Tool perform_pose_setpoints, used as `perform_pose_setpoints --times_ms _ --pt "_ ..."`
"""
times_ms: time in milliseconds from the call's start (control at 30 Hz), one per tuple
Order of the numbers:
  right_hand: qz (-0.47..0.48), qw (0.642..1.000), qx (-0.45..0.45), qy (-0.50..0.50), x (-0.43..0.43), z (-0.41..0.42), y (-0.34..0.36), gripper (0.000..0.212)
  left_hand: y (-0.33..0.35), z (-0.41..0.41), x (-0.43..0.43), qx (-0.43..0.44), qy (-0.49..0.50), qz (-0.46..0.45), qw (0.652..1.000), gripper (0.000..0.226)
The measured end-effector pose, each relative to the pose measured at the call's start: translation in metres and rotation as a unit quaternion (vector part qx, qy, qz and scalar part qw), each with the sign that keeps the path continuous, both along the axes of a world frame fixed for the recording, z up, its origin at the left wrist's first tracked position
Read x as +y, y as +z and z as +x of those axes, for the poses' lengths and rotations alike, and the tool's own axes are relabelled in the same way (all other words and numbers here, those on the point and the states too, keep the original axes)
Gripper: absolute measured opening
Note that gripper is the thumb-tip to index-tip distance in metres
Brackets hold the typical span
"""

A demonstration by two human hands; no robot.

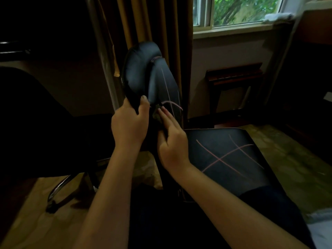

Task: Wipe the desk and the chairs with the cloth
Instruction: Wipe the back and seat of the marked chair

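Note:
A black chair with pink stitching stands in front of me, its seat (224, 150) at the right and its backrest (165, 83) upright in the middle. A black headrest cushion (138, 69) hangs at the backrest's top. My left hand (129, 123) grips the cushion's lower edge, thumb on its front. My right hand (170, 141) presses a small dark cloth (157, 114) against the backrest's lower part with its fingers straight; most of the cloth is hidden under them. The room is dim.
A second dark chair (36, 123) with a chrome base (59, 187) stands at the left. Brown curtains (152, 24) and a window (242, 11) lie behind. A wooden rack (233, 74) stands by the wall at the right. The floor (287, 168) is tan.

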State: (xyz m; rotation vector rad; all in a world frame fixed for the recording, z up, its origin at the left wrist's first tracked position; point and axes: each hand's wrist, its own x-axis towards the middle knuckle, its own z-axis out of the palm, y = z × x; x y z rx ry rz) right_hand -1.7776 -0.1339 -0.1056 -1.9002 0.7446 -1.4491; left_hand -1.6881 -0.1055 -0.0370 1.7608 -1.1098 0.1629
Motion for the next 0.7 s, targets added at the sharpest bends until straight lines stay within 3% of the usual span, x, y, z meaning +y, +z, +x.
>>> perform_pose_setpoints --times_ms 167,367,700 --pt "0.018 0.999 -0.005 0.033 -0.038 0.005 0.018 0.048 0.003 0.003 0.003 0.014 -0.018 0.012 1.000 0.021" --pt "0.047 0.999 -0.015 -0.011 -0.017 -0.012 -0.031 0.043 -0.001 -0.002 0.004 0.011 -0.019 -0.005 1.000 0.025" --pt "-0.077 0.995 0.027 0.064 -0.026 0.006 0.028 0.039 0.003 0.001 0.001 0.018 -0.005 0.028 0.999 0.026"
